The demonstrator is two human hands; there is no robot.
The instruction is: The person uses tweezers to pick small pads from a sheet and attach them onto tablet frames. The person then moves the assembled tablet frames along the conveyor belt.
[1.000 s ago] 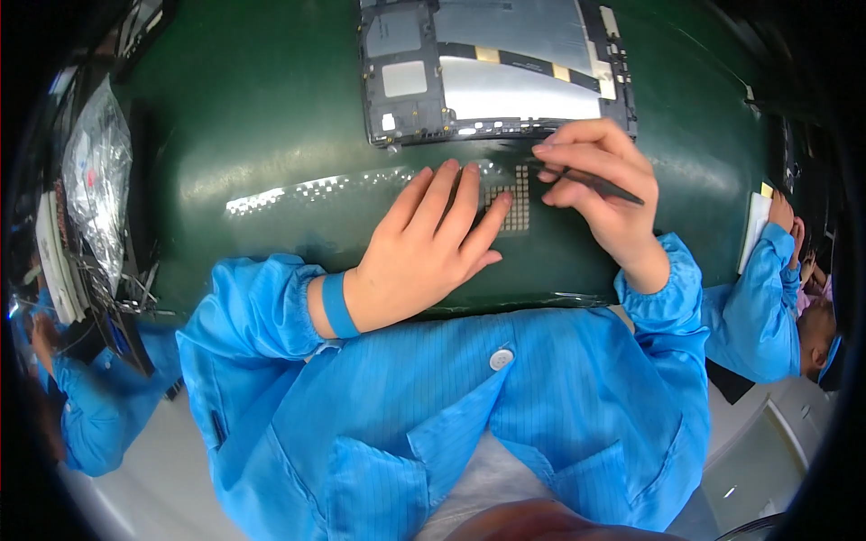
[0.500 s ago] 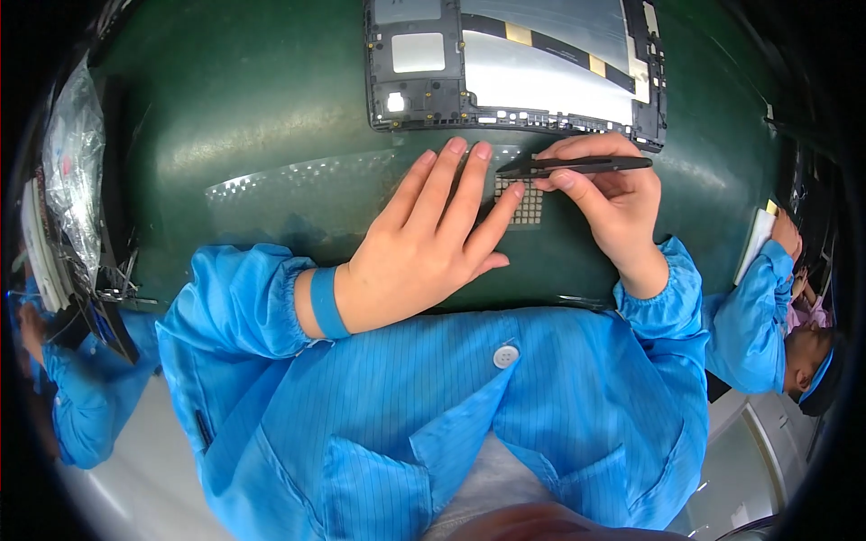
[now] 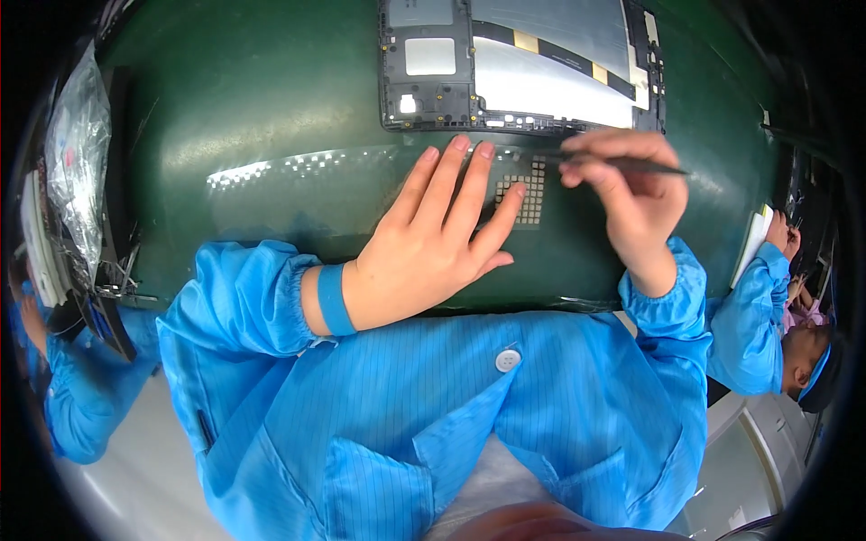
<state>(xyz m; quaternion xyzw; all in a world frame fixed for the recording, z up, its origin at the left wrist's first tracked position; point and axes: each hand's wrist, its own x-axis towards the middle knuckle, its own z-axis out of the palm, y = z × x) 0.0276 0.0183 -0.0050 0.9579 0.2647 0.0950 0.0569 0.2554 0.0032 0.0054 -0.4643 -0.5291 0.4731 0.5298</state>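
Note:
My left hand (image 3: 424, 243) lies flat with its fingers spread. Its fingertips press a clear plastic sheet (image 3: 298, 189) onto the green table, and its index finger touches a grid of small beige square pads (image 3: 529, 203). In a pinch, my right hand (image 3: 636, 185) holds dark tweezers (image 3: 645, 165), blurred by motion, with the tips pointing left above the grid's upper edge. Whether anything sits between the tips cannot be made out. Just beyond both hands lies a black device frame (image 3: 433, 113) with a silvery panel and a dark strip across it.
Clear plastic bags (image 3: 79, 153) hang over papers and dark items at the left edge. A co-worker in a blue sleeve (image 3: 749, 316) handles a white item (image 3: 753, 243) at the right. Another person in blue (image 3: 95, 388) is at the left. The table (image 3: 225, 81) is dark green.
My right hand has moved right with the tweezers, drawing their tips away from the pad grid's upper left. My left hand stays almost in place. The frame appears slightly shifted in view.

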